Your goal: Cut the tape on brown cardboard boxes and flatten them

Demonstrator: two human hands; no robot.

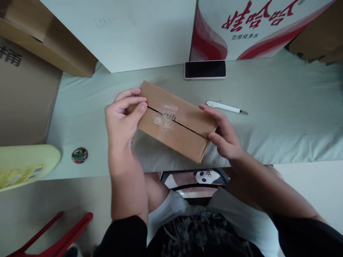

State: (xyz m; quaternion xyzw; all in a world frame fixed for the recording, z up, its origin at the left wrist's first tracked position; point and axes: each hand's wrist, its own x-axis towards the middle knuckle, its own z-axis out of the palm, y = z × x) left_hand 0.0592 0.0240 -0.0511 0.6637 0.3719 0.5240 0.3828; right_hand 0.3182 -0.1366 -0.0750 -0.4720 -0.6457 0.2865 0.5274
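Between my hands is a small brown cardboard box (184,123), tilted at an angle over the cloth. A dark seam runs along its top, and torn clear tape (164,123) sits at the middle of that seam. My left hand (124,116) grips the box's left end, thumb and fingertips at the seam. At the right end, my right hand (223,134) holds the corner, with the thumb by the seam and the fingers along the far side. A white utility knife (225,107) lies just beyond my right hand, its blade end pointing right.
A phone-like device (205,69) lies at the back, before large white cartons (150,35). Brown cardboard boxes (26,89) stand at left. A round colourful disc (79,155) and a pale yellow bottle (29,166) are at the front left. Pale green cloth (281,107) covers the surface.
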